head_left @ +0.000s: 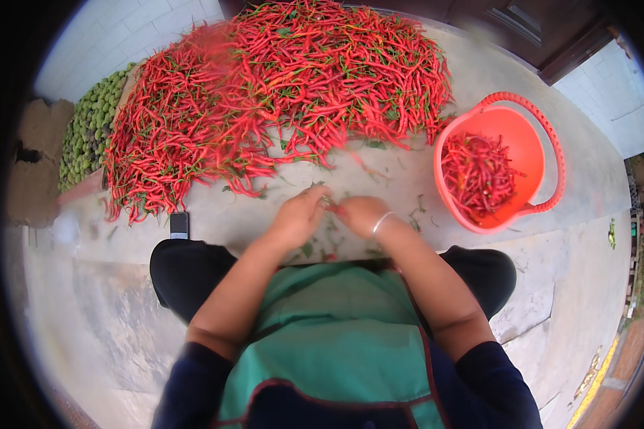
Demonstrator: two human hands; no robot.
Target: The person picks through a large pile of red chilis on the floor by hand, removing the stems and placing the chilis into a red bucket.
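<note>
In front of my body, both hands meet over the pale concrete floor. My right hand (363,216), with a silver bangle at its wrist, is closed on a red chili pepper (335,209). Fingers of my left hand (300,216) pinch at the pepper's other end, where a bit of green shows. Motion blurs the fingertips, so the exact grip is partly hidden. Beyond my hands spreads a large heap of red chili peppers (322,71) with green stems. To the right stands a red plastic basket (531,171) with a raised handle, partly filled with chili peppers (478,175).
Green stems and leaf scraps (416,211) litter the floor around my hands. A dark phone (179,225) lies by my left knee. Round green fruits (89,132) are piled at far left beside a brown sack (41,161). A dark door (515,28) stands behind.
</note>
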